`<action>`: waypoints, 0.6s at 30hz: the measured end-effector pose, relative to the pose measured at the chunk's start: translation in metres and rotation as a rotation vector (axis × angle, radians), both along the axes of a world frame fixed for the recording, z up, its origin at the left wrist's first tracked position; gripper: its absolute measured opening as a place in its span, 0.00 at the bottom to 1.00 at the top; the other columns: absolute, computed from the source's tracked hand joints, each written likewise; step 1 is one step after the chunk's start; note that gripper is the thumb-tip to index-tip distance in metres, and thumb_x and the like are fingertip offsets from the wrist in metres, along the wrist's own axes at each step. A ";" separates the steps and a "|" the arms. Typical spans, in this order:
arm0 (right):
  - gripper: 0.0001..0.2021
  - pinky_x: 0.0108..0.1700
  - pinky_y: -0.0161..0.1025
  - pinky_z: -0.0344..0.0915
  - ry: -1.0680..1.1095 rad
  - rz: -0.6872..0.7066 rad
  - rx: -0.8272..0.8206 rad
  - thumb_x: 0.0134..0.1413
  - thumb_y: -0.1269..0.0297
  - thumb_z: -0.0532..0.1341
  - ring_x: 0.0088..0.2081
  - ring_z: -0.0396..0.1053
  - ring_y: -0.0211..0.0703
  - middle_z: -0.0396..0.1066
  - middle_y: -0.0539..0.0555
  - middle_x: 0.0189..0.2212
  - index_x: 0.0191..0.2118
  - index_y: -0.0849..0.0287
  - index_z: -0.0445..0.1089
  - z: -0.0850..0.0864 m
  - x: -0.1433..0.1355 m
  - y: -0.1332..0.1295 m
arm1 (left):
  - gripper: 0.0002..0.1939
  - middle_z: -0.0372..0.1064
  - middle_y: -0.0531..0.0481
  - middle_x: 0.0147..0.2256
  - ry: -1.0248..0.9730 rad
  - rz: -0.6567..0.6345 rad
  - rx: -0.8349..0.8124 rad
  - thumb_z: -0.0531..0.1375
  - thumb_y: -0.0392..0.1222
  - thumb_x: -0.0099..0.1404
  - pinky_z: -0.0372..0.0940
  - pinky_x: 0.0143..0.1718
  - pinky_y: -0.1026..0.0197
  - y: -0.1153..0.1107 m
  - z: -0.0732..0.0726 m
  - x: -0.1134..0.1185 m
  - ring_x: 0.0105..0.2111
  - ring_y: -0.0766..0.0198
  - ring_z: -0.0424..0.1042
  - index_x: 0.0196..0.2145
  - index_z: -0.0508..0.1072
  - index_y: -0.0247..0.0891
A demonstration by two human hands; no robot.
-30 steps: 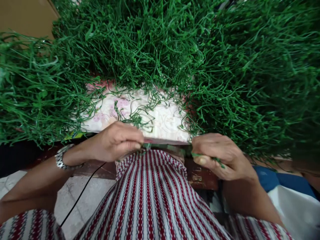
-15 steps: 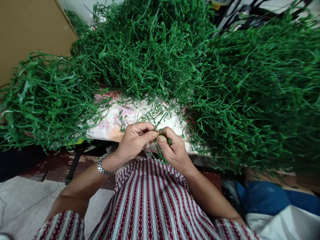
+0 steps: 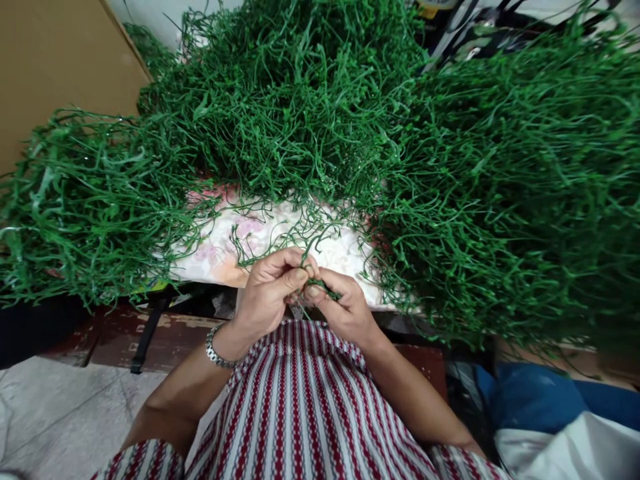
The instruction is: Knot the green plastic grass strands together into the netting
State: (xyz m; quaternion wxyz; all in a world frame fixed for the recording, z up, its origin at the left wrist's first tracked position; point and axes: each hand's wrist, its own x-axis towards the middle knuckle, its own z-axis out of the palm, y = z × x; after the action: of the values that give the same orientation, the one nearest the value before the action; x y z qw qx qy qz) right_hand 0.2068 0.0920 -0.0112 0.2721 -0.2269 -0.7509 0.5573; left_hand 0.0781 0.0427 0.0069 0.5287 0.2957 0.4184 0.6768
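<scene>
My left hand (image 3: 273, 288) is closed, thumb and forefinger pinching a thin green stem (image 3: 324, 287) near the front edge of the cloth. My right hand (image 3: 347, 307) meets it fingertip to fingertip and is closed on the same stem. One thin end rises above the fingers, and part of the stem lies across the right fingers. The fingers hide where the pieces join. Just beyond the hands, loose green stems (image 3: 245, 257) lie scattered on a white flowered cloth (image 3: 220, 257).
A large heap of tangled green stems (image 3: 300, 100) stands behind the cloth, with more heaps at left (image 3: 95, 207) and right (image 3: 500, 200). A cardboard panel (image 3: 60, 73) is at back left. Below the cloth is a worn reddish-brown wooden surface (image 3: 125, 337); blue fabric (image 3: 535, 397) lies at lower right.
Both hands have shifted slightly left and down, still pinched together on the stem. The strands hanging below the fingers show less now, and more green lies across the right fingers.
</scene>
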 end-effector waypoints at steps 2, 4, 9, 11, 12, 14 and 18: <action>0.13 0.29 0.31 0.55 0.087 0.084 -0.102 0.57 0.57 0.53 0.26 0.56 0.33 0.58 0.49 0.23 0.28 0.62 0.61 -0.004 0.000 0.004 | 0.07 0.64 0.52 0.24 -0.123 -0.074 -0.031 0.63 0.38 0.53 0.54 0.22 0.68 0.000 0.003 0.000 0.24 0.69 0.62 0.24 0.66 0.36; 0.13 0.29 0.31 0.56 0.150 0.134 -0.126 0.56 0.57 0.55 0.25 0.56 0.32 0.59 0.49 0.23 0.28 0.62 0.63 -0.007 0.000 0.008 | 0.09 0.64 0.52 0.22 -0.191 -0.134 -0.049 0.63 0.39 0.52 0.53 0.21 0.68 -0.001 0.007 -0.002 0.22 0.70 0.61 0.22 0.65 0.35; 0.12 0.29 0.31 0.57 0.178 0.225 -0.061 0.55 0.59 0.57 0.25 0.59 0.33 0.62 0.49 0.22 0.28 0.63 0.67 -0.008 0.000 0.013 | 0.10 0.62 0.53 0.18 -0.257 -0.196 -0.102 0.63 0.38 0.51 0.53 0.22 0.66 -0.003 0.011 -0.004 0.19 0.71 0.58 0.20 0.64 0.34; 0.11 0.29 0.31 0.57 0.190 0.261 -0.044 0.55 0.60 0.57 0.24 0.59 0.33 0.62 0.49 0.21 0.29 0.64 0.68 -0.008 0.000 0.014 | 0.11 0.61 0.53 0.17 -0.250 -0.192 -0.110 0.63 0.38 0.51 0.50 0.21 0.66 -0.004 0.011 -0.004 0.18 0.71 0.57 0.20 0.64 0.34; 0.11 0.29 0.31 0.57 0.194 0.283 -0.040 0.55 0.61 0.57 0.24 0.60 0.33 0.62 0.49 0.21 0.30 0.64 0.69 -0.009 0.001 0.015 | 0.11 0.60 0.54 0.16 -0.244 -0.189 -0.112 0.64 0.39 0.50 0.49 0.21 0.66 -0.004 0.010 -0.004 0.18 0.71 0.56 0.19 0.64 0.34; 0.11 0.30 0.32 0.58 0.189 0.325 -0.033 0.55 0.62 0.56 0.25 0.61 0.34 0.64 0.50 0.21 0.30 0.64 0.70 -0.009 0.002 0.015 | 0.12 0.60 0.54 0.15 -0.240 -0.192 -0.117 0.65 0.40 0.49 0.49 0.21 0.66 -0.006 0.009 -0.004 0.18 0.71 0.56 0.19 0.64 0.34; 0.12 0.30 0.32 0.59 0.161 0.371 0.001 0.55 0.61 0.56 0.25 0.62 0.34 0.65 0.51 0.22 0.29 0.64 0.70 -0.007 0.006 0.018 | 0.12 0.60 0.54 0.15 -0.249 -0.206 -0.132 0.65 0.40 0.48 0.48 0.20 0.65 -0.009 0.006 -0.003 0.17 0.71 0.55 0.19 0.65 0.34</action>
State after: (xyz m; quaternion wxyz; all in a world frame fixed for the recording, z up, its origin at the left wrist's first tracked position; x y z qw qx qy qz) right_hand 0.2127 0.1097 -0.0185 0.2243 -0.0392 -0.7560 0.6137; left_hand 0.0748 0.0336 0.0134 0.6612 0.2156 0.3605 0.6216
